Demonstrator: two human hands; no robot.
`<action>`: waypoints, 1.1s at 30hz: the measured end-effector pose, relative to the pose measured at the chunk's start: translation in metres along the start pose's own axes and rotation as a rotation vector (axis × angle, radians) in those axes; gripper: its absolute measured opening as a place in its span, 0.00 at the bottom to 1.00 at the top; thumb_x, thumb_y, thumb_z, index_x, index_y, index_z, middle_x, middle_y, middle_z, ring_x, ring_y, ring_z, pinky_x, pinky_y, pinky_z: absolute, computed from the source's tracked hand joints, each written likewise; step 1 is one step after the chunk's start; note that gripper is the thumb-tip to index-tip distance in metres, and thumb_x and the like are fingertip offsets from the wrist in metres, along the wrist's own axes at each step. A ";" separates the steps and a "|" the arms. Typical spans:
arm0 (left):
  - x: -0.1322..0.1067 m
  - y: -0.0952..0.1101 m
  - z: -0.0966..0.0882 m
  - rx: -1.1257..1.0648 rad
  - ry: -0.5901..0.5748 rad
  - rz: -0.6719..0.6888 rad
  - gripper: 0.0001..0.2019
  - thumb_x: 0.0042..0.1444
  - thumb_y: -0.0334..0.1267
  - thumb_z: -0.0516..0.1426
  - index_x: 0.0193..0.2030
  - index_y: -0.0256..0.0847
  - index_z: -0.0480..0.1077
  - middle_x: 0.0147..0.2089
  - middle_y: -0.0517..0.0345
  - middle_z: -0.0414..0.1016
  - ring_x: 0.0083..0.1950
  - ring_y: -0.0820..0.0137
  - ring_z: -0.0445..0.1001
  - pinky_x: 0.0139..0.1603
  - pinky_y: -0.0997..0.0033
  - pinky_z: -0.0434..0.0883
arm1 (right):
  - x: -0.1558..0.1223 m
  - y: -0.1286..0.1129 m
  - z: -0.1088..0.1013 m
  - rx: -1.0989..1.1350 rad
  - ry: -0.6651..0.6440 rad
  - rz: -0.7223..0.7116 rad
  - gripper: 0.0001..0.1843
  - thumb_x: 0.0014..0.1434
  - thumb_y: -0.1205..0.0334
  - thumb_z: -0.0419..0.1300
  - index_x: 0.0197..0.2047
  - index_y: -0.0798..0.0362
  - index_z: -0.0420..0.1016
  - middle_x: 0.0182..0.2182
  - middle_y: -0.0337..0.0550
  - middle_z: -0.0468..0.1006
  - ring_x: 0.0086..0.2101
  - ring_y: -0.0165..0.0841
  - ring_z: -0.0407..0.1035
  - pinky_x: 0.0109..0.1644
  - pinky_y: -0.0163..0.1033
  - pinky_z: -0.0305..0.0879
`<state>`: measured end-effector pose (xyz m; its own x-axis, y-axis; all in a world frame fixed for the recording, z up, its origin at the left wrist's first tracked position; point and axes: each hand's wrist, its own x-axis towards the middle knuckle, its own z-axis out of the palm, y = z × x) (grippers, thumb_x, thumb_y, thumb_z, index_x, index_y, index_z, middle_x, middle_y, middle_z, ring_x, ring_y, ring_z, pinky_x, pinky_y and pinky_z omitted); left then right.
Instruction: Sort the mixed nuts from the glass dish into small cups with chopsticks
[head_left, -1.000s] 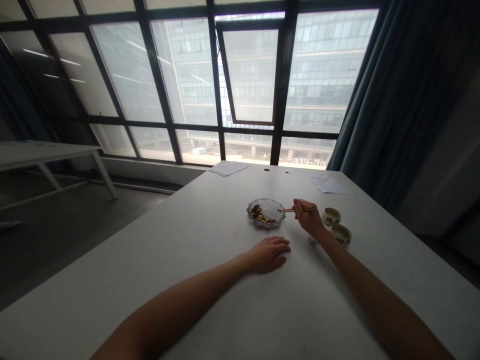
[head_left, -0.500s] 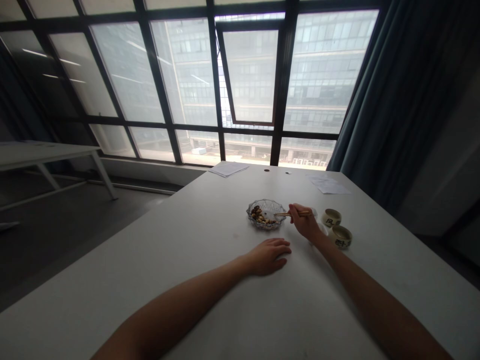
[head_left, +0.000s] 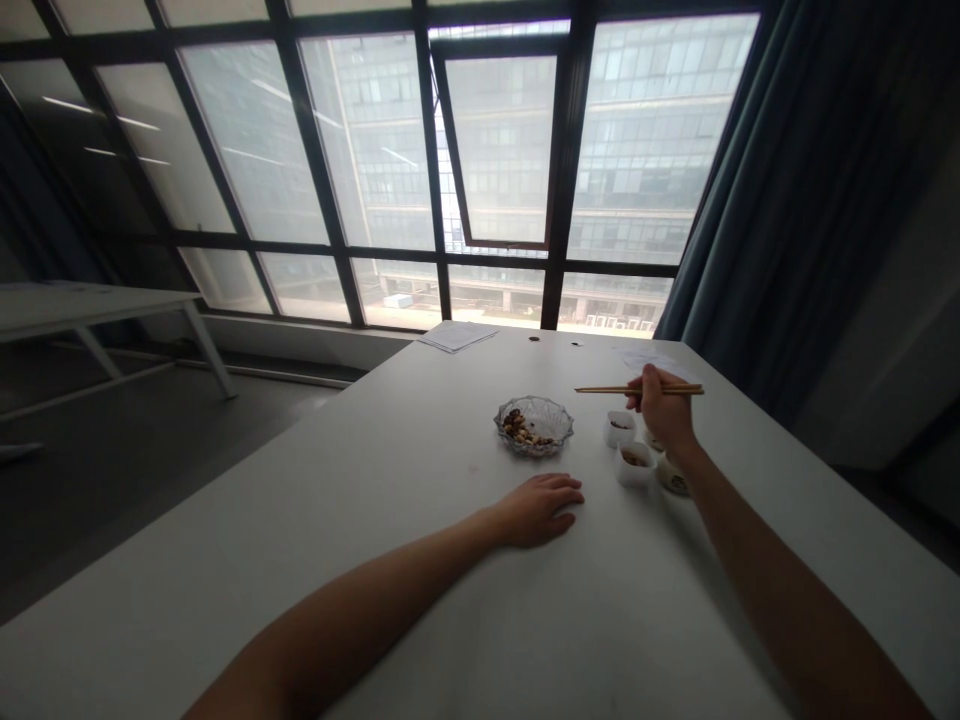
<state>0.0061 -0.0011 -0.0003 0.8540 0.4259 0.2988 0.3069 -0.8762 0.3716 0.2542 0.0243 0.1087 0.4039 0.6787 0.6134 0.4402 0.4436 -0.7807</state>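
R hand (head_left: 664, 412) is raised over the right half of the tabletop (head_left: 637, 620), its grip closed on a pair of chopsticks (head_left: 611, 390), pinched approx. at the back third. The chopsticks lie near level. Their long axis runs left-right, roughly parallel w/ the far edge of the tabletop. Tips point left; butt ends stick out past the hand toward the right edge. The two sticks sit close together, tips almost meeting. Too small to tell whether anything is btw. them. The tips hang in the air above the gap btw. the glass dish (head_left: 562, 420) and the far white cup (head_left: 619, 428), touching neither.

A second white cup (head_left: 634, 466) stands just beside the first, nearer the front edge, w/ brownish bits inside. A ceramic cup (head_left: 673, 480) is partly hidden under the R wrist. The glass dish holds mixed brown & pale nuts or beans (head_left: 521, 428).

L hand (head_left: 541, 508) rests palm down on the tabletop, nearer the front edge than the dish, grip open & flat, holding nothing. Papers (head_left: 457, 336) lie at the far edge.
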 end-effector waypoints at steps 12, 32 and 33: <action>-0.002 -0.002 -0.001 0.004 -0.003 -0.011 0.18 0.62 0.40 0.55 0.58 0.45 0.68 0.65 0.52 0.67 0.67 0.61 0.62 0.69 0.60 0.58 | 0.032 0.031 -0.044 -0.109 -0.106 0.252 0.22 0.59 0.43 0.61 0.24 0.52 0.72 0.21 0.53 0.77 0.20 0.43 0.74 0.23 0.48 0.71; -0.001 0.001 0.001 0.017 0.026 0.013 0.18 0.61 0.40 0.55 0.58 0.45 0.69 0.65 0.52 0.67 0.65 0.61 0.65 0.68 0.61 0.59 | -0.050 0.050 0.075 0.244 -0.430 0.133 0.28 0.56 0.35 0.60 0.31 0.54 0.77 0.28 0.50 0.82 0.30 0.41 0.79 0.35 0.43 0.78; 0.000 0.000 0.001 0.017 0.027 0.013 0.18 0.61 0.40 0.55 0.58 0.45 0.69 0.65 0.52 0.67 0.65 0.61 0.65 0.68 0.61 0.59 | -0.052 0.053 0.076 0.244 -0.433 0.140 0.27 0.56 0.35 0.60 0.31 0.54 0.77 0.28 0.50 0.82 0.30 0.41 0.79 0.35 0.43 0.78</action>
<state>0.0063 -0.0019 -0.0011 0.8463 0.4201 0.3276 0.3029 -0.8853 0.3529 0.1952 0.0572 0.0266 0.0536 0.8984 0.4359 0.1854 0.4200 -0.8884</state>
